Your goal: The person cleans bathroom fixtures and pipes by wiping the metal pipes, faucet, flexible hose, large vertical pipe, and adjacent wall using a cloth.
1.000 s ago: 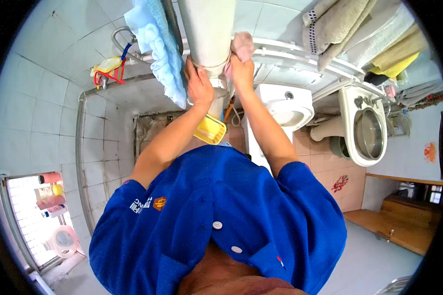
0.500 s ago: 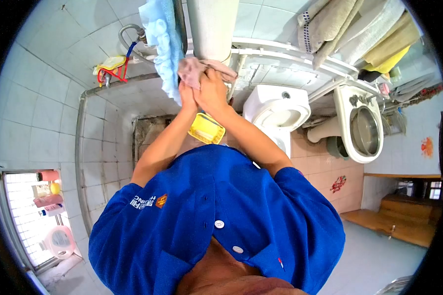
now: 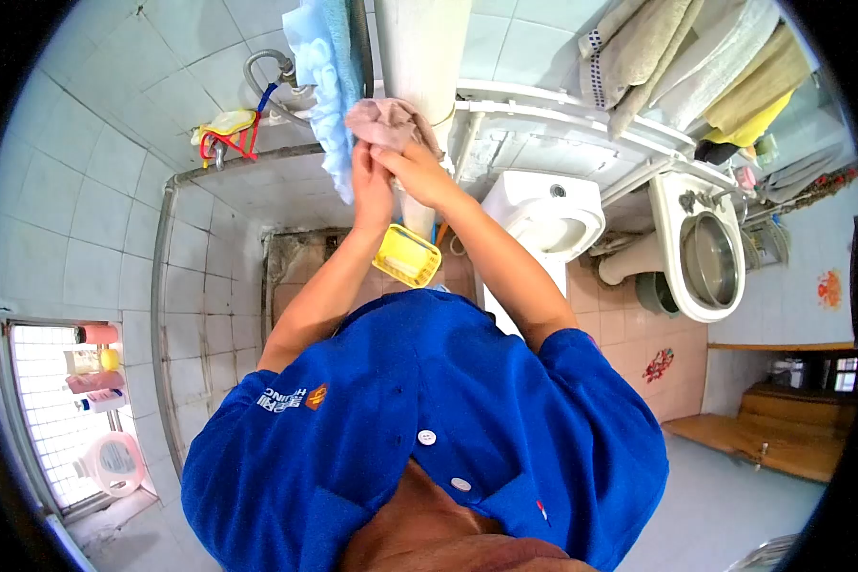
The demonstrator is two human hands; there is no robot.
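Observation:
A crumpled pinkish cloth is held between both hands in front of the thick white vertical pipe. My left hand grips its lower left side, fingers pointing up. From the right, my right hand has its fingers closed on the cloth's lower edge, its fingertips close to my left hand. Just left of the hands hangs a light blue ruffled cloth. Below them is a yellow plastic basket.
A white toilet and a washbasin with a metal bowl stand to the right. Towels hang at the upper right. Bottles sit by the window at left. White pipes run along the wall.
Both hands were on the pipe a second ago, the cloth in my right hand. They came together at the cloth, which now looks more bunched and has shifted slightly.

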